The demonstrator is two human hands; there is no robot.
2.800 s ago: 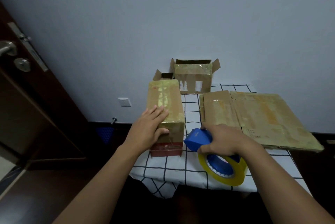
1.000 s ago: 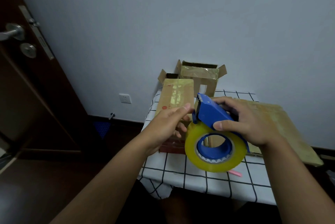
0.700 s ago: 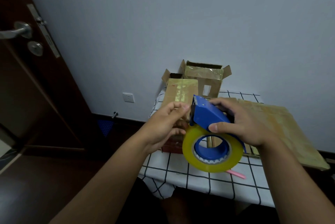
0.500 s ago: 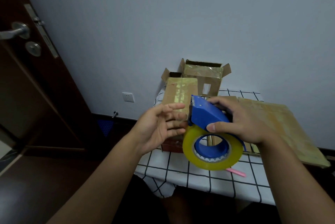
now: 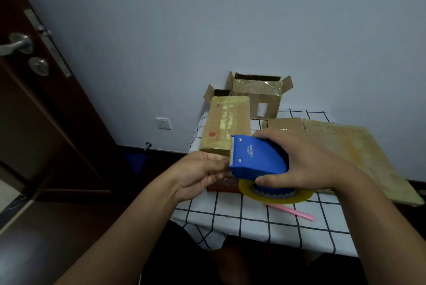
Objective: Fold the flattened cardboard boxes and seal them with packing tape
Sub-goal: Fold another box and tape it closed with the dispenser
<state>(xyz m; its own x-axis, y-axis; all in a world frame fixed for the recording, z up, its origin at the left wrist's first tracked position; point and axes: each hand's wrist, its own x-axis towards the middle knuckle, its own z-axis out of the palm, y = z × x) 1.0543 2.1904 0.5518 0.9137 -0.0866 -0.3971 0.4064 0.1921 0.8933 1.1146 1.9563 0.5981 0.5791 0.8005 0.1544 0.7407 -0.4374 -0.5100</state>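
My right hand (image 5: 306, 160) grips a blue tape dispenser (image 5: 258, 159) loaded with a yellowish roll of packing tape (image 5: 276, 196), held above the table's front. My left hand (image 5: 199, 175) is at the dispenser's cutter edge, its fingers curled and pinching there; the tape end itself is too small to make out. Behind them stands a folded, taped cardboard box (image 5: 227, 124). Flattened cardboard boxes (image 5: 345, 146) lie on the right of the table.
The table wears a white checked cloth (image 5: 253, 220). A pink pen (image 5: 290, 212) lies near its front. Two open boxes (image 5: 258, 95) stand at the back by the wall. A dark door (image 5: 34, 100) stands to the left.
My right hand lifted the dispenser off the table and tilted it flatter. My left hand left the folded box, opened beside the dispenser, and now pinches at its cutter edge.
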